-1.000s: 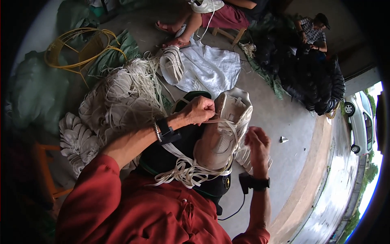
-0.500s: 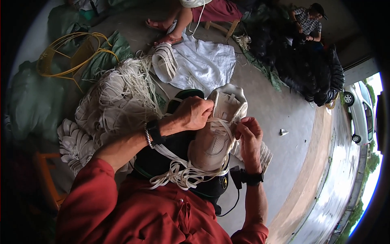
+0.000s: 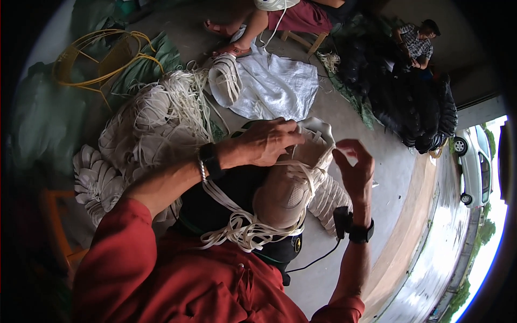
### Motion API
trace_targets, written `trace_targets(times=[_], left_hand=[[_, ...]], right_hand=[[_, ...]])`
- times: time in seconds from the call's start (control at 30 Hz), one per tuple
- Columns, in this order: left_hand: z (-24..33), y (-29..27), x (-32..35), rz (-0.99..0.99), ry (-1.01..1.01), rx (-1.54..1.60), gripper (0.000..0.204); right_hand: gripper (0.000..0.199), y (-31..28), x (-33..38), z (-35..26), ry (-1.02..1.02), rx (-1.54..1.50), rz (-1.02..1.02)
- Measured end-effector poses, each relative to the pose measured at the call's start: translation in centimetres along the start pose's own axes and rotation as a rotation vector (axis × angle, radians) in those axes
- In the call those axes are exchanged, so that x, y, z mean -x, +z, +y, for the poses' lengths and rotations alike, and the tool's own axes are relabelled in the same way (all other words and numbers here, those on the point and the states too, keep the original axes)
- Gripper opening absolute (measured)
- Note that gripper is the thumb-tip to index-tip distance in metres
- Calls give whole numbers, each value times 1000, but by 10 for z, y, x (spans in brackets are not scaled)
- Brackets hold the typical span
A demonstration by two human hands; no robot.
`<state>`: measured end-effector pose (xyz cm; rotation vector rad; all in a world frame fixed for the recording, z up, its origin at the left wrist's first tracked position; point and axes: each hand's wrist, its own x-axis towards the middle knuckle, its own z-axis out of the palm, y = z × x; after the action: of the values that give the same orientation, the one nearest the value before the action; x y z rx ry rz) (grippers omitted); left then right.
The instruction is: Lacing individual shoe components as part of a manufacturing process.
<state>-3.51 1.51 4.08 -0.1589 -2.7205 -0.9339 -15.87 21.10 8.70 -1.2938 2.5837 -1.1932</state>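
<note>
My left hand presses down on the top of a beige shoe upper that rests on my lap over a black bag. It grips the upper near its white tongue. My right hand is raised just right of the upper, thumb and fingertips pinched on a thin white lace end. A loose bundle of white laces lies across my lap below the upper. Both wrists carry black bands.
A big pile of white laces and stacked pale uppers lie to my left. A white cloth and a yellow wire frame lie ahead. Two other people sit at the back, near a black heap. Parked car at right.
My right hand went from apart to the shoe upper, then drew back to the right with its fingers pinched. My left hand stayed on the top of the upper.
</note>
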Motion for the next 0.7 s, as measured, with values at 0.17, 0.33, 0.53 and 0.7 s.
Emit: trace_targets(times=[0.17,0.33,0.53,0.7], left_hand=[[-12,-4,-8,2,292,-135,31],[-20,5,-9,80,334,-131,21],[-19,6,-6,77,298,-82,21],[-12,-3,4,55,131,104,30]], right_hand=[[15,50,-15,-4,-447,76,-165],[25,67,-15,-3,-456,158,-150],[30,65,-7,-11,-393,188,-116],[16,1,0,3,-434,335,20]])
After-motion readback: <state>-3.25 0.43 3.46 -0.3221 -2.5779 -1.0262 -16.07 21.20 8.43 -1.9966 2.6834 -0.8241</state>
